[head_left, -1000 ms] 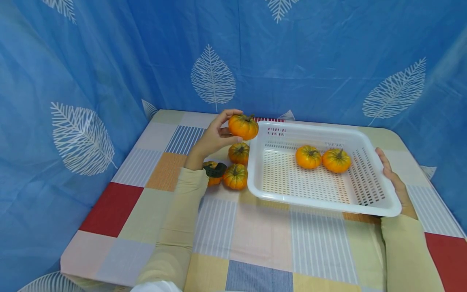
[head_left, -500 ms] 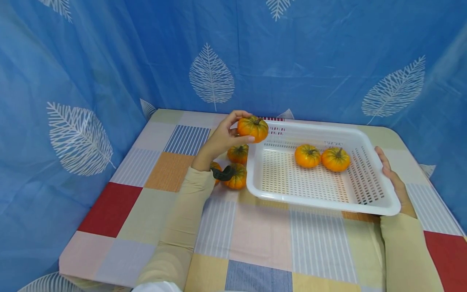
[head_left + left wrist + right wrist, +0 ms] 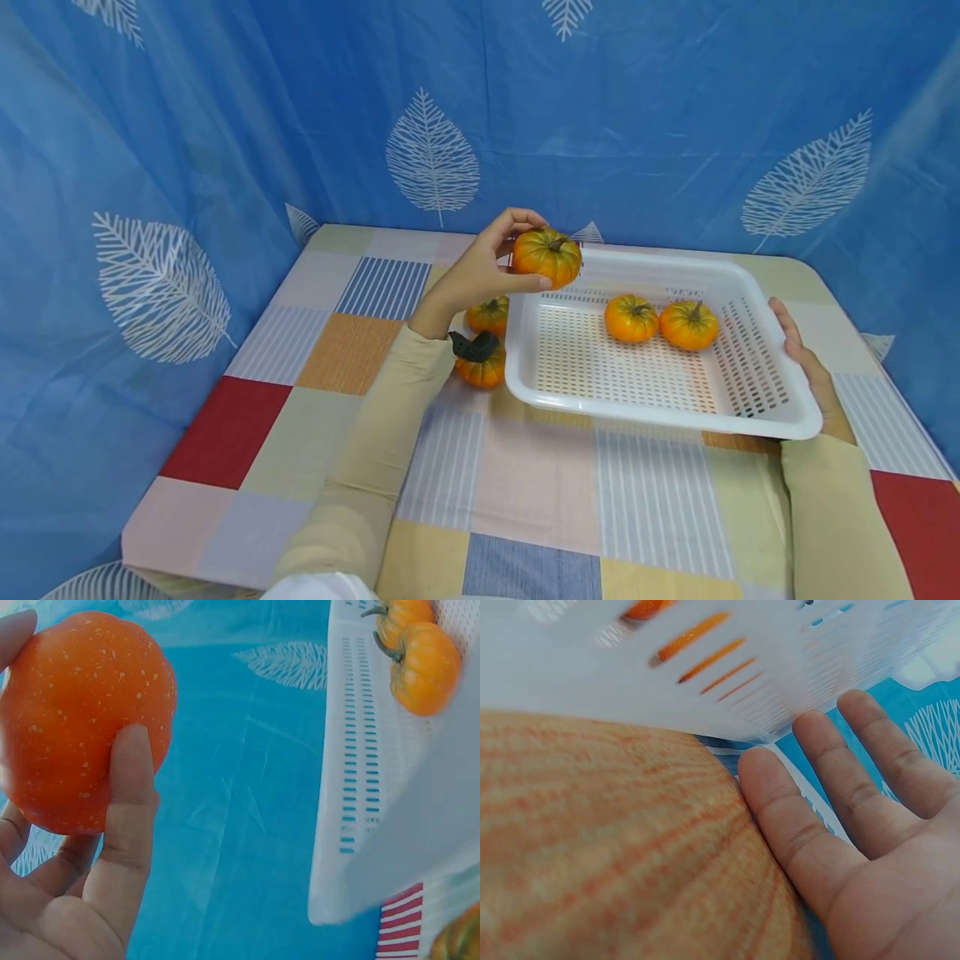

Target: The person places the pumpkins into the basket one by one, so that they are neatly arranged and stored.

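My left hand (image 3: 483, 271) grips a small orange pumpkin (image 3: 546, 257), its thumb across the near side, above the back left corner of a white plastic basket (image 3: 652, 423). The pumpkin's speckled orange underside (image 3: 79, 712) faces the left wrist camera. Inside the basket, toward the right, two more pumpkins (image 3: 631, 318) sit side by side. My right hand (image 3: 813, 379) lies along the basket's right outer wall. In the right wrist view its extended fingers (image 3: 840, 765) reach up to the white plastic.
Beside the basket's left wall, two pumpkins (image 3: 483, 371) show on the checkered tablecloth (image 3: 540, 500), partly covered by my left wrist and its black strap (image 3: 474, 347). A blue curtain (image 3: 600, 125) with white leaf prints hangs behind and left of the table.
My left hand has carried its pumpkin rightward, from left of the basket to over its back left corner. The forearm now covers one table pumpkin. Right hand and basket stay put.
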A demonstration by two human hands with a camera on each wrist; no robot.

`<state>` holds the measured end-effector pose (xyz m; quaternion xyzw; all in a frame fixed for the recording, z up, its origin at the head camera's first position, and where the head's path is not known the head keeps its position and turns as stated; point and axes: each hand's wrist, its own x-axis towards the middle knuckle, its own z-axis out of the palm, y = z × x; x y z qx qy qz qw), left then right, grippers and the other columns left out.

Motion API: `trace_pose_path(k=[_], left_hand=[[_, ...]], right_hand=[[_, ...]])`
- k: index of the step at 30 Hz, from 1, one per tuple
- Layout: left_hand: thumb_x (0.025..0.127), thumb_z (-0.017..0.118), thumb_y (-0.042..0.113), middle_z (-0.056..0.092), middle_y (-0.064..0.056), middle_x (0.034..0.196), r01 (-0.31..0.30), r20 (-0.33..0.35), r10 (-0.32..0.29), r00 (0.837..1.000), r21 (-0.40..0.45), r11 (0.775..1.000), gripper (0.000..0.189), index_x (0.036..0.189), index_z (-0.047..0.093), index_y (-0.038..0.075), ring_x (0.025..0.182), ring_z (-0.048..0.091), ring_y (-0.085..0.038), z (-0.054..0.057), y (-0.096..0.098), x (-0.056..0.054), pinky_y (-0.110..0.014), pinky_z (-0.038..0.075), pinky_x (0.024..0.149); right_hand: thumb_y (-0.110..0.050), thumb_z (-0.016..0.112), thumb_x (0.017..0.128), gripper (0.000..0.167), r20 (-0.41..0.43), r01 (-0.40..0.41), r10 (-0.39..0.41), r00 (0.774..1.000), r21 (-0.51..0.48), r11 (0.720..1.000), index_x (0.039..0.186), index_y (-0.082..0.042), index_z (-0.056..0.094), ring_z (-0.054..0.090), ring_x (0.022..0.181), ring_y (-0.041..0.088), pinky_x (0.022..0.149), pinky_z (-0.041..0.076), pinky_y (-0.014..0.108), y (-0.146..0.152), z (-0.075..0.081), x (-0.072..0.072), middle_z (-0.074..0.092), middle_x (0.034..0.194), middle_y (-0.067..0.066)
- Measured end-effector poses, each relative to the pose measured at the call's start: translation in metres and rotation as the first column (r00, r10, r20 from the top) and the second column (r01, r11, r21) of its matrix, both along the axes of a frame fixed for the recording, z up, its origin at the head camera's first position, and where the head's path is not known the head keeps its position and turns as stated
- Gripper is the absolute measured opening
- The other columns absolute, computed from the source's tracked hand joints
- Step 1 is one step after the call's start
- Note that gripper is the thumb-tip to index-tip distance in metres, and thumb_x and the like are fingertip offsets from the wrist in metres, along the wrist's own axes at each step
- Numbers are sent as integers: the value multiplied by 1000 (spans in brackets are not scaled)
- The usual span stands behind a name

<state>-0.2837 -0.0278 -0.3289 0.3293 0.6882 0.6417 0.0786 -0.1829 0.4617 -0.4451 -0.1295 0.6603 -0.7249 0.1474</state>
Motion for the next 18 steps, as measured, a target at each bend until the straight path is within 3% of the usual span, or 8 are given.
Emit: trace_pose_path(k=[8, 15, 18], left_hand=[[92, 79, -5, 46, -17, 159, 82, -16, -83, 996, -29, 996, 80, 162, 41, 3, 132, 55, -28, 11, 18, -5, -41, 60, 100], [91, 81, -1, 46, -14, 161, 103, -26, -106, 994, -110, 989, 84, 165, 41, 3, 131, 55, -26, 16, 36, -12, -36, 58, 101], [90, 83, 5, 47, -13, 160, 87, -48, -96, 994, -159, 983, 83, 164, 45, 4, 125, 56, -25, 18, 44, -14, -34, 59, 97]], right_hand=[[-34, 27, 110, 69, -9, 10, -10, 1000, -6, 1000, 170, -56, -1, 37, 141, 3, 96, 57, 30, -1, -2, 0, 11, 173, -21], [-31, 29, 110, 70, -20, 39, -41, 999, -97, 995, 172, -53, 5, 40, 143, 3, 100, 57, 31, -5, -4, 1, 19, 173, -24], [-31, 29, 110, 70, -25, 34, -37, 999, -90, 995, 172, -51, 5, 41, 142, 3, 99, 57, 31, -5, -4, 1, 21, 172, -24]])
